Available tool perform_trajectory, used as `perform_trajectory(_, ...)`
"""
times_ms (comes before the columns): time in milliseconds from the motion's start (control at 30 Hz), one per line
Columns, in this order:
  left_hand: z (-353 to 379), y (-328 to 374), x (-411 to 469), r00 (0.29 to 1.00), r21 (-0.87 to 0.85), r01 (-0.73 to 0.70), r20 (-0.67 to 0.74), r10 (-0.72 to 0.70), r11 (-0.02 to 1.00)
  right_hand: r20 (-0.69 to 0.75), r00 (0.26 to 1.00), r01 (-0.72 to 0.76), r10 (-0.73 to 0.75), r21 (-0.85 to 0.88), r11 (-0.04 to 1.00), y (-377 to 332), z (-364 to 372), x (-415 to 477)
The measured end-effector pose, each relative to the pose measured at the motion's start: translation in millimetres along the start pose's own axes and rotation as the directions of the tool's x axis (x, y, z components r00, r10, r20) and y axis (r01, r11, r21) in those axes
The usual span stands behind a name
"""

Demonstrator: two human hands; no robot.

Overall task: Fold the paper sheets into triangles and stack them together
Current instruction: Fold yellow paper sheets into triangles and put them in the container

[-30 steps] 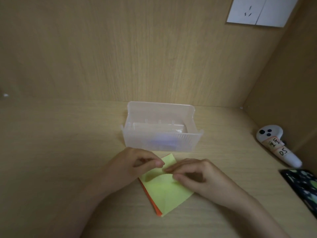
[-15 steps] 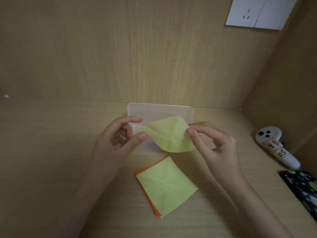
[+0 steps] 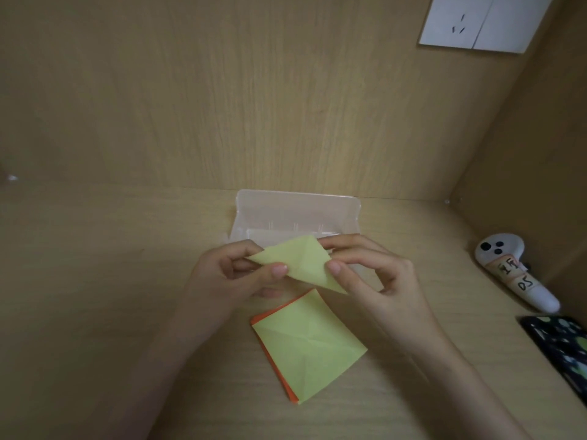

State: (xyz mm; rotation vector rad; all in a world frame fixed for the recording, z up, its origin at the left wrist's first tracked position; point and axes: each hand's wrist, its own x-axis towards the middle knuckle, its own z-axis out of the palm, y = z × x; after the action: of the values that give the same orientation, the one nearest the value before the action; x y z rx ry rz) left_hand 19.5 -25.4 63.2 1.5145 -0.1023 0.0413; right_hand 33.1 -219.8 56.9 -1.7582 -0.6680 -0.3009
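Both hands, left (image 3: 235,274) and right (image 3: 374,277), pinched one yellow sheet (image 3: 298,265) mid-fold (no triangle finished); the pile (image 3: 308,347) lay unfolded.

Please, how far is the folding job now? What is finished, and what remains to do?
Done: no finished triangle shows yet. In hand: the left hand and right hand pinch the held yellow sheet in the air, bent along a crease. Left: finish this fold, then fold the flat yellow sheet and the orange sheet under it on the table, and stack all.
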Motion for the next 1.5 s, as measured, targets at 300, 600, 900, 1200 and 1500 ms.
perform_trajectory(300, 7.8, 3.7, -5.9, 0.986, -0.004, -0.098, -0.139, 0.097, 0.995, -0.090, 0.964, -0.217, 0.250, 0.277, 0.936, -2.2, 9.5, -2.7)
perform_trajectory(600, 14.7, 6.2, -9.6, 0.944, 0.085, -0.178, -0.267, 0.195, 0.980, -0.124, 0.914, -0.291, 0.387, 0.465, 0.836, -6.5, 14.8, 2.1)
perform_trajectory(900, 14.9, 9.1, -9.6, 0.949, 0.061, -0.153, -0.270, 0.164, 0.986, -0.056, 0.871, -0.379, 0.488, 0.553, 0.742, -7.4, 16.2, 9.0)
perform_trajectory(1200, 16.5, 8.1, -12.1, 0.963, 0.103, -0.145, -0.214, 0.164, 0.984, 0.054, 0.812, -0.531, 0.581, 0.480, 0.698, -20.1, 17.6, 14.7)
perform_trajectory(1500, 16.4, 4.7, -11.6, 0.964, 0.112, -0.146, -0.205, 0.166, 0.983, -0.079, 0.825, -0.480, 0.559, 0.424, 0.768, -24.3, 20.2, 16.1)
